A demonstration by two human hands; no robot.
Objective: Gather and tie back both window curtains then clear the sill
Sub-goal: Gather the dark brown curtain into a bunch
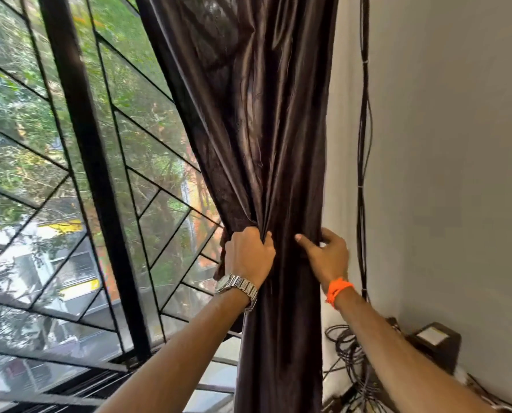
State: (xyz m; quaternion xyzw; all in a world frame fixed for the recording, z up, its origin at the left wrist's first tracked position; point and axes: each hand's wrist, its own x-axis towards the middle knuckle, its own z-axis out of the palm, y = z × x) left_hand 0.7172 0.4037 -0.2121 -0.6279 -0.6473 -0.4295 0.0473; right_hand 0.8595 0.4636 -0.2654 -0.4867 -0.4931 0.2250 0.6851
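A dark brown satin curtain hangs at the right side of the window, bunched into a narrow column at mid height. My left hand, with a metal watch on the wrist, is fisted around the bunch's left edge. My right hand, with an orange band on the wrist, wraps the bunch's right edge, thumb across the front and fingers behind the cloth. Below my hands the curtain falls straight down. Only this one curtain shows, and no tie-back is visible.
The window has a thick black frame bar and thin diagonal grille bars, with trees and buildings outside. Black cables run down the grey wall to a tangle beside a dark box at the lower right.
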